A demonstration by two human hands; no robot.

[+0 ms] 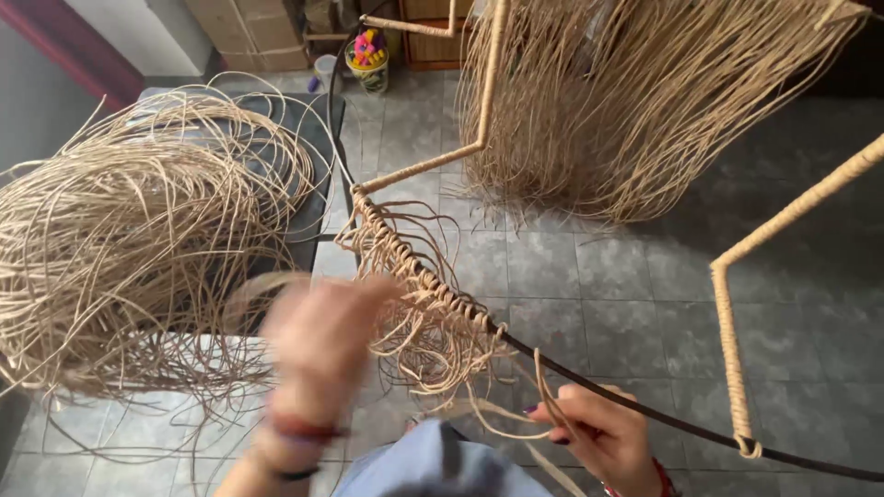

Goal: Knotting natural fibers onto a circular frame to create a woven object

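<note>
Dark metal rod is the work piece: long axis runs diagonally, from the frame corner at upper centre down to the lower right edge of view. Upper half of it is already wrapped in knotted cane strands, loose ends hanging in loops below; lower half is bare.

Right hand sits just under the rod near the end of the wrapped part, fingers curled and pinched on a flat cane strip that loops up beside the rod. Narrow grip, holding the strip.

Left hand is raised and motion-blurred, left of the wrapped section. Fingers look gathered around strands, but I cannot tell how tight or what exactly is held.

Room: big loose pile of cane fills the left side, lying over a dark stool. Wrapped frame bars stand at right and top, with a curtain of hanging cane behind. Grey tiled floor between rod and far frame is open. Small bucket of coloured items at the far floor edge.
</note>
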